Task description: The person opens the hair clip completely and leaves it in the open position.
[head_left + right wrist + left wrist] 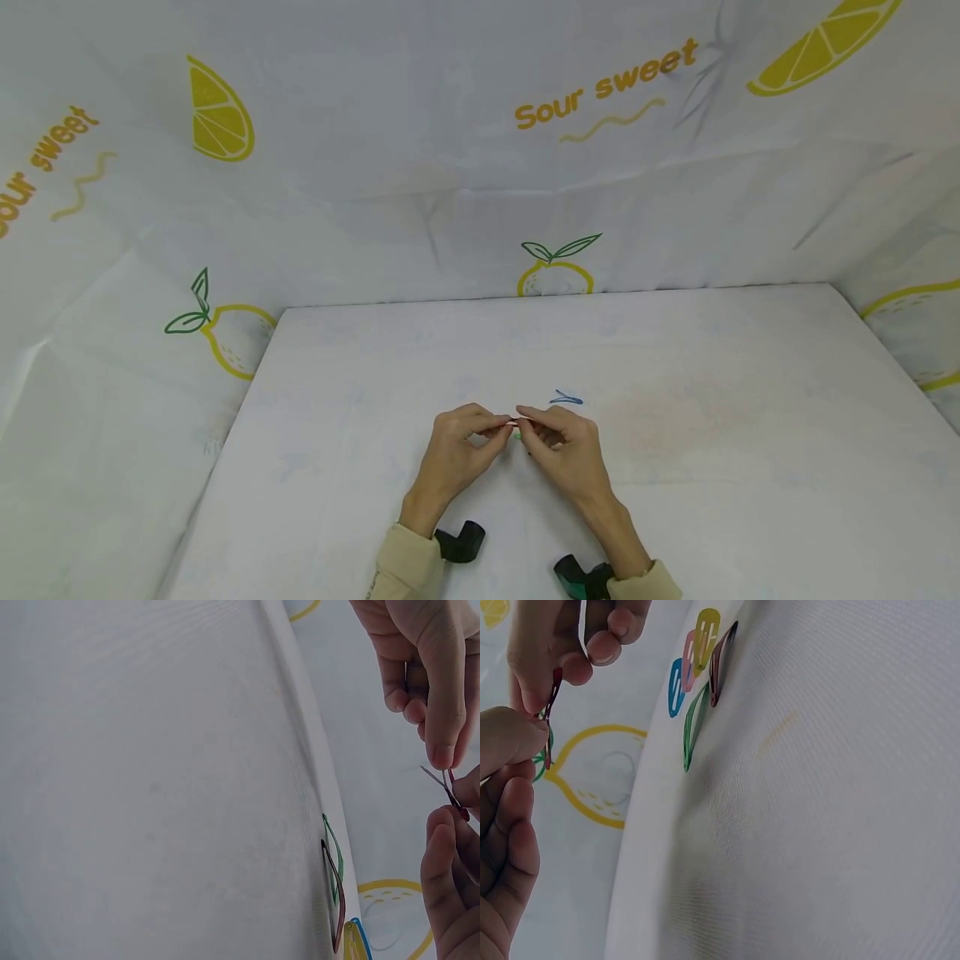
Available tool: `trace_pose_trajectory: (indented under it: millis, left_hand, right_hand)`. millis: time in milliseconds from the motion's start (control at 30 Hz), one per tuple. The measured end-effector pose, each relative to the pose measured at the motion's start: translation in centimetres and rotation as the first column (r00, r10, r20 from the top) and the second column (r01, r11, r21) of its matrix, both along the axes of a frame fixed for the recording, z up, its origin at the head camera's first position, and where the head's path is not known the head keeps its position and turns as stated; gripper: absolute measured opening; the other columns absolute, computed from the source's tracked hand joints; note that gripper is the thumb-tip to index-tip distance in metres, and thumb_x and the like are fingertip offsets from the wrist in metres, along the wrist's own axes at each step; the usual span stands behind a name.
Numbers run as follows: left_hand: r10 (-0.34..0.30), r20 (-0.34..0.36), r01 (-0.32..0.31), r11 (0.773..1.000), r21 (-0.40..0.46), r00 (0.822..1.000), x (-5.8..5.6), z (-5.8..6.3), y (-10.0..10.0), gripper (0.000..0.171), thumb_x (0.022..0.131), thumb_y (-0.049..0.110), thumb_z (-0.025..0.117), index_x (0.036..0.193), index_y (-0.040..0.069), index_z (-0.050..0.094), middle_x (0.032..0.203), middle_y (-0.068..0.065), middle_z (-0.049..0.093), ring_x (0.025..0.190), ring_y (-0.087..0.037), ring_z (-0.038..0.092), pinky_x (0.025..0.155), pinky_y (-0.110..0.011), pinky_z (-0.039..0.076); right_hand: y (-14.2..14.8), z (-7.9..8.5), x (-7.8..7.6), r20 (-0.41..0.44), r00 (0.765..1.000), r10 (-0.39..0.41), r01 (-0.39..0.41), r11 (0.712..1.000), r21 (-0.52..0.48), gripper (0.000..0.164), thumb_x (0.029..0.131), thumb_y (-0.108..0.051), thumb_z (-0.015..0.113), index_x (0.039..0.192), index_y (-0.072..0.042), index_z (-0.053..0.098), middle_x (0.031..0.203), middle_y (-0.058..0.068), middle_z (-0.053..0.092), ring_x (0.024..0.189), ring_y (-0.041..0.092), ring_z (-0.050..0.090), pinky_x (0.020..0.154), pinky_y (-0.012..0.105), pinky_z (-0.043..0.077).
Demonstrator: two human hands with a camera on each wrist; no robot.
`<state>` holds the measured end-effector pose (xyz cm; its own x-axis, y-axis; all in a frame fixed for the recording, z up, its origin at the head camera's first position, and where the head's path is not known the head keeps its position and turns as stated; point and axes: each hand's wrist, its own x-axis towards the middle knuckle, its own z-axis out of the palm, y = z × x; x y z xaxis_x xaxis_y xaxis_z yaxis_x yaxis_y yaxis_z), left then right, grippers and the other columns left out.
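Note:
Both hands meet over the front middle of the white table, pinching a small dark red snap hair clip [550,720] between them. The left hand [461,442] grips one part between thumb and forefinger. From the other side the right hand [566,446] pinches it with thumb and fingertips. In the right wrist view the red clip [451,796] has its thin metal prong splayed apart from its frame. Fingertips cover much of it. Beyond the hands lie a blue clip [676,688], a pink clip [688,660], a yellow clip [706,641], a green clip [695,727] and another dark red clip [721,664].
The white table [360,358] reaches back to a white cloth wall [390,125] printed with lemons and lettering. Black camera mounts, one at the left wrist [462,542] and one at the right wrist [581,577], stick out below the hands.

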<state>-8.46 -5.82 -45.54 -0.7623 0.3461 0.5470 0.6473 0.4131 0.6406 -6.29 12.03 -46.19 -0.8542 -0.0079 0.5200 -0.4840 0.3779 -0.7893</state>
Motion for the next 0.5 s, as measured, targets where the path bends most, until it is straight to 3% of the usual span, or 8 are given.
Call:
trace_pose_trajectory:
  millis: [167,500]
  left_hand:
    - [-0.008,-0.014,0.008,1.0,0.012,1.0,-0.04,-0.13,0.04,0.008,0.083,0.001,0.082,0.091,0.002,0.082,0.08,-0.005,0.077,0.07,-0.011,0.07,0.063,-0.027,0.059]
    - [-0.002,0.01,0.002,1.0,-0.003,1.0,-0.08,-0.12,0.19,0.009,0.085,0.003,0.081,0.094,0.003,0.082,0.082,-0.005,0.078,0.071,-0.01,0.069,0.064,-0.024,0.058]
  right_hand:
    - [0.24,0.18,0.14,-0.002,1.0,0.013,-0.013,1.0,0.003,0.022,0.082,0.011,0.075,0.104,0.006,0.078,0.071,0.006,0.07,0.059,0.001,0.06,0.054,0.014,0.052]
    - [0.74,-0.27,0.21,0.063,0.998,0.021,-0.023,1.0,0.021,0.016,0.083,0.01,0.076,0.095,0.002,0.08,0.074,0.006,0.073,0.059,0.003,0.066,0.055,0.015,0.054]
